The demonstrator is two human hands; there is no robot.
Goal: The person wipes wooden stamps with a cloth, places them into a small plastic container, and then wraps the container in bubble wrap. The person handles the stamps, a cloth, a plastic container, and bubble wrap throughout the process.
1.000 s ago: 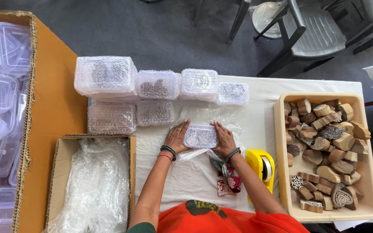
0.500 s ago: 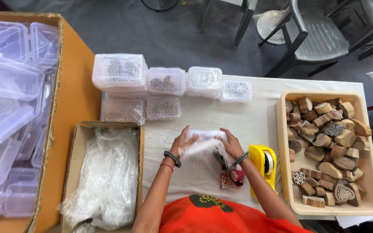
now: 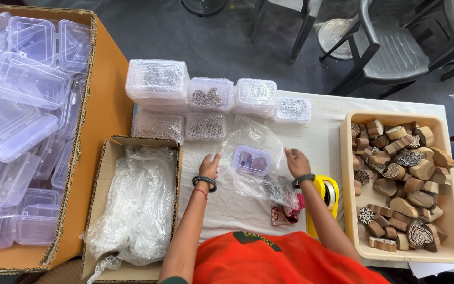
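Observation:
A small clear plastic box with dark pieces inside lies on a crumpled sheet of clear bubble wrap in the middle of the white-covered table. My left hand grips the sheet's left edge, just left of the box. To the right of the box, my right hand holds the right edge of the sheet. Neither hand touches the box. Both wrists wear dark bangles.
Several bubble-wrapped boxes stand stacked at the table's back. A beige tray of carved wooden blocks sits right, a yellow tape dispenser and red cloth near me. Left: a carton of bubble wrap and a carton of empty clear containers.
My hands were together on the small box; they have now moved apart to the sheet's edges, leaving the box lying on the bubble wrap. The camera view has shifted left.

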